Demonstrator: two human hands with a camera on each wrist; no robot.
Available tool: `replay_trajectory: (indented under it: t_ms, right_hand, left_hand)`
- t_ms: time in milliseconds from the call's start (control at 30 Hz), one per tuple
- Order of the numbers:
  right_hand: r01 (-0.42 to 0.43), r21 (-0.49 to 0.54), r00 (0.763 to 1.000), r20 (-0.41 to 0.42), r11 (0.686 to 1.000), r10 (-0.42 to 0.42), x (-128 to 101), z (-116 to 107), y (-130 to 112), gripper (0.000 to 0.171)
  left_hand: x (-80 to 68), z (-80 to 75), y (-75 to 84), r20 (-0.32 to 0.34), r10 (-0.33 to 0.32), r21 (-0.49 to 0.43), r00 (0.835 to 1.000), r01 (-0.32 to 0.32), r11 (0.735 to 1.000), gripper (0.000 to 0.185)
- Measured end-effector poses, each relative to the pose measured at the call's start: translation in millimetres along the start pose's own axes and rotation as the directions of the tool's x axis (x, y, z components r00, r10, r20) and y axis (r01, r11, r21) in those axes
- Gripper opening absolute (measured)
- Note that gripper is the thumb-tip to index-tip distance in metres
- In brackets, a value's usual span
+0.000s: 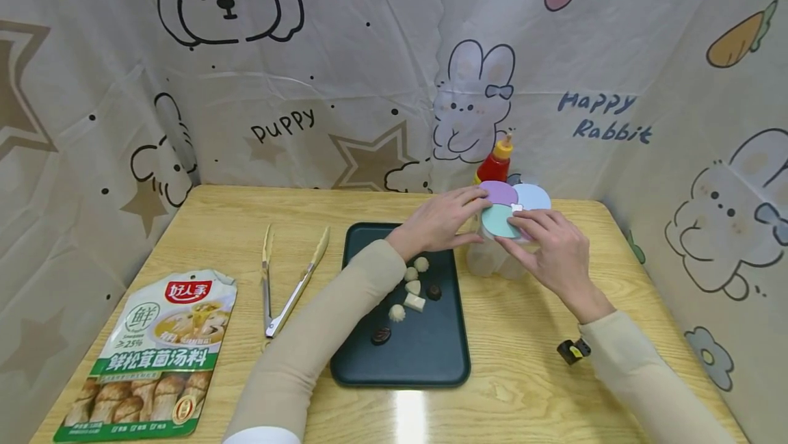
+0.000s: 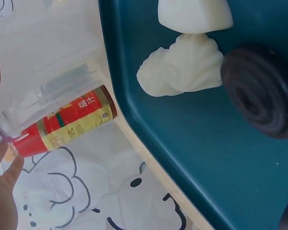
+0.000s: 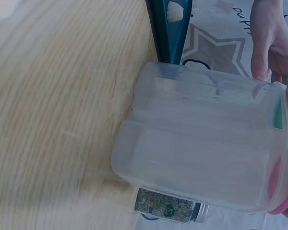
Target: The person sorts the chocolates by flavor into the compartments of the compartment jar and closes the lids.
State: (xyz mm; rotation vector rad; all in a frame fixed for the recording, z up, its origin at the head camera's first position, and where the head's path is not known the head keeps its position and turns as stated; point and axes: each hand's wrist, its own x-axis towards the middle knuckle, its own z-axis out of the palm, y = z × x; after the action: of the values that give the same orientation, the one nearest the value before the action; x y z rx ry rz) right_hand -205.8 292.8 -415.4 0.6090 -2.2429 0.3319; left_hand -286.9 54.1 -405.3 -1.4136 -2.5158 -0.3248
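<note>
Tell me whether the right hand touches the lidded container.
Touching. In the head view the right hand's fingers rest on the lidded container's teal lid.

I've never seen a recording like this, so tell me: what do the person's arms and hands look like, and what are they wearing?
Both arms wear long, close-fitting beige sleeves that end at the wrists. The left sleeve shows a strip of white cloth at its near end. The left hand and right hand are bare: no gloves, and no rings that I can see. A small black and yellow device sits by the right wrist.
</note>
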Motion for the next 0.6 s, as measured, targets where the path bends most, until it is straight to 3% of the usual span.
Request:
replay_trajectory:
  t_ms: [400, 600]
  right_hand:
    - [0.064, -0.062, 0.998, -0.021, 0.996, -0.065, -2.8, 2.7, 3.8, 0.076]
    - [0.05, -0.018, 0.997, -0.066, 0.999, -0.051, -0.4, 2.2, 3.8, 0.067]
  left_hand:
    - [-0.4, 1.5, 1.0, -0.008, -0.029, -0.049, 1.0, 0.029, 0.998, 0.071]
    - [-1.5, 2.9, 1.6, -0.019, -0.061, -0.086, 0.998, 0.059, 0.995, 0.071]
